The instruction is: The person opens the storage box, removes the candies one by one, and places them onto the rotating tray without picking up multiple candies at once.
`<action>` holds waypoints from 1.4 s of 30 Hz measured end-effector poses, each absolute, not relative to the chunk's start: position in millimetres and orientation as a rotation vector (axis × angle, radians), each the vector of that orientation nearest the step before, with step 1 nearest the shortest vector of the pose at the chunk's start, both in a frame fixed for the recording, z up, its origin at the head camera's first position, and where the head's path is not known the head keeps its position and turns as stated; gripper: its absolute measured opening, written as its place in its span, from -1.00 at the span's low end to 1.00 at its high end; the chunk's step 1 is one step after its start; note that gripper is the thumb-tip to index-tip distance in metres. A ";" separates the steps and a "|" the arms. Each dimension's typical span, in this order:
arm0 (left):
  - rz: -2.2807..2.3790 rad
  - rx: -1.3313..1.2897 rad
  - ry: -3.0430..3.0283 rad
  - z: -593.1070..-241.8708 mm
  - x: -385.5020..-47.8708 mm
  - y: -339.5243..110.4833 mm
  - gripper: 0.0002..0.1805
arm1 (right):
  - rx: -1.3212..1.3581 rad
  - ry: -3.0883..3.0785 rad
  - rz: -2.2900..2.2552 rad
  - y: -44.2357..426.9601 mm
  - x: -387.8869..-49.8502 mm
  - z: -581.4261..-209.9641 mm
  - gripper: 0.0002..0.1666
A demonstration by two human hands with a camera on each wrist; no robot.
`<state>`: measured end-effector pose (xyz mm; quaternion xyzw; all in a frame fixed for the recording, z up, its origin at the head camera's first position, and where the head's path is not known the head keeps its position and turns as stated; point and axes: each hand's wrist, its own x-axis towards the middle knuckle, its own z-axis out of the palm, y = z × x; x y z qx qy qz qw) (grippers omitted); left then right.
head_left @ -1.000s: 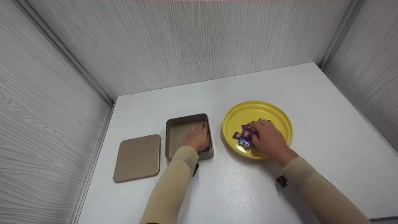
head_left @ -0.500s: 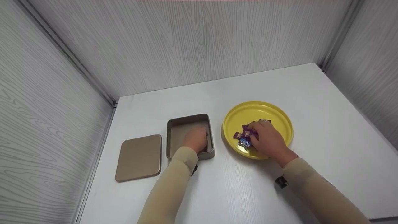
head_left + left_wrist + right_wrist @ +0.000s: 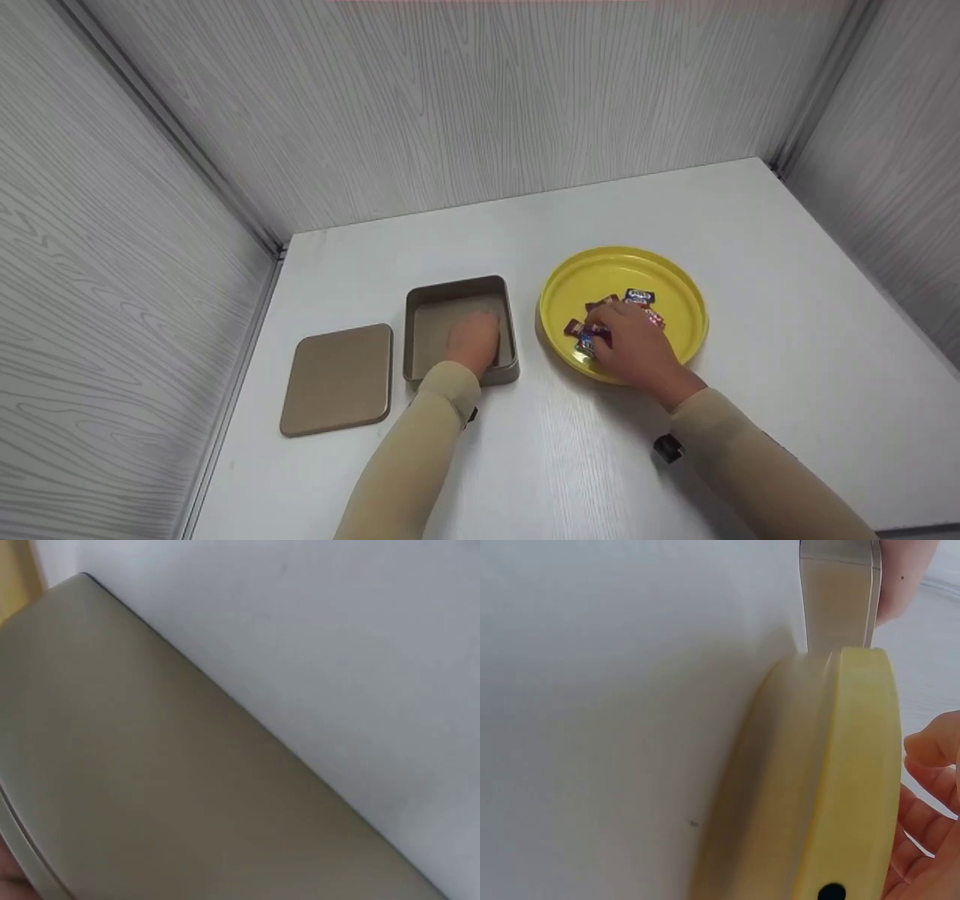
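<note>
My left hand [image 3: 475, 341] reaches down into a square bronze-coloured tin [image 3: 502, 373]; its fingers point away from the head camera and are hidden. The left wrist view mostly shows the tin's outer wall [image 3: 187, 765], with a sliver of hand at the lower left. Over a round yellow plate [image 3: 555, 274], my right hand [image 3: 636, 346] bends its fingers above a small heap of wrapped candies [image 3: 587, 343]. Some of these show between thumb and forefinger. More candies [image 3: 640, 297] lie behind the hand. Spread, loosely bent fingers appear beyond the plate's rim [image 3: 855, 787] in the right wrist view.
A flat square lid [image 3: 339, 381] of the same bronze colour lies left of the tin. Everything stands on a white table [image 3: 525, 457]. Pale wood-grain panels [image 3: 465, 105] rise at the back and both sides.
My right hand has shifted slightly left across the plate, uncovering red and blue candies behind it. My left hand stays in the tin; the dark item earlier visible by its fingers is out of sight.
</note>
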<state>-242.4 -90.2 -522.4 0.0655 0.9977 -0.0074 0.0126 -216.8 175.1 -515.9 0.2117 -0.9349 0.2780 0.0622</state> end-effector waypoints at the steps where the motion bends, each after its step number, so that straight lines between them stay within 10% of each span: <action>1: -0.025 0.197 3.103 -522.4 -242.6 -89.8 -0.78 | 0.646 -2.821 0.846 174.0 -215.9 -515.5 -0.73; 42: 1.375 0.262 2.837 -473.3 -173.9 -85.1 -0.77 | 0.980 -2.551 0.812 111.5 -188.1 -499.2 -0.61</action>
